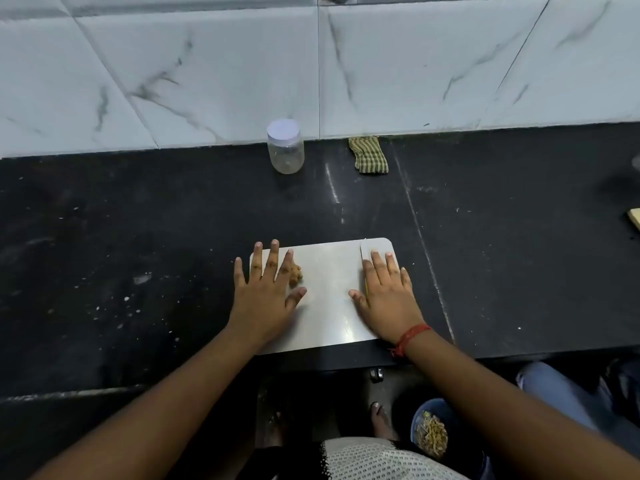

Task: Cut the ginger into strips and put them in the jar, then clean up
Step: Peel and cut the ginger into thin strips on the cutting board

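A pale cutting board [329, 289] lies on the black counter in front of me. My left hand [266, 292] rests flat on the board's left edge with fingers spread, and a knobby piece of ginger [296, 273] sits just right of its index finger. My right hand [386, 292] lies flat on the board's right side, over a knife whose blade tip [365, 251] shows beyond my fingers. A clear plastic jar [285, 147] with a white lid stands upright near the tiled wall.
A folded checked cloth [367, 154] lies against the wall, right of the jar. A blue bin [431, 433] with scraps stands on the floor below the counter edge. A wooden edge [634, 218] pokes in at far right. Crumbs dot the counter at left.
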